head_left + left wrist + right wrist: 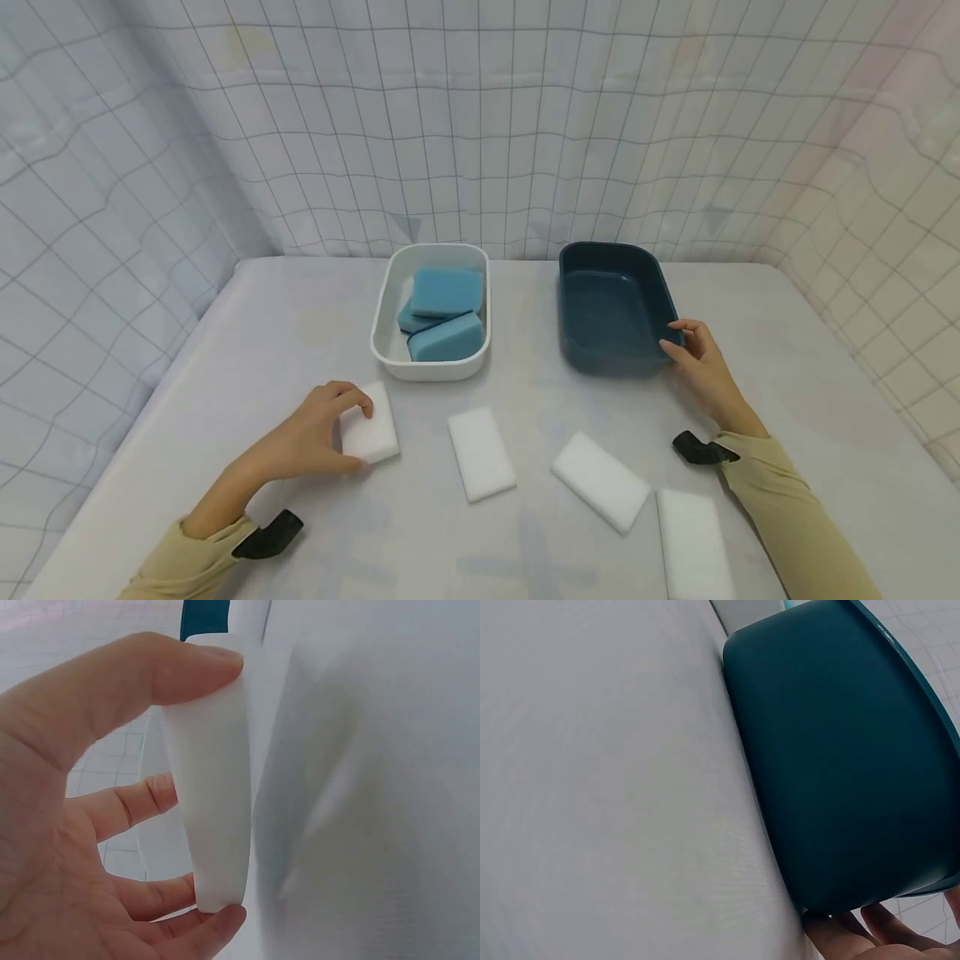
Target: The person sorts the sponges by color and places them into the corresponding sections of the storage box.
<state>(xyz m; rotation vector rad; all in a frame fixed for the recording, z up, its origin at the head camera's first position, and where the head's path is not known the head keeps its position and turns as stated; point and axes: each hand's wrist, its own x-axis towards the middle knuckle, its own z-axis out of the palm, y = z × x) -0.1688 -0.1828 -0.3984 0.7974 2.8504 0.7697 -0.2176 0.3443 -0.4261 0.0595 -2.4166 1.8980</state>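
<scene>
My left hand pinches a white block-shaped sponge by its edges, just in front of the white tub. In the left wrist view the thumb lies on one end of the sponge and the fingertips on the other. My right hand grips the near right corner of a dark teal tub, thumb at the rim. From the right wrist, fingers show against the outer wall of that tub. Nothing lies inside it.
A white tub at the back holds several blue sponges. Three more white sponges lie on the white-covered table: one in the middle, one right of it, one near the front right. Checked curtains surround the table's back and sides.
</scene>
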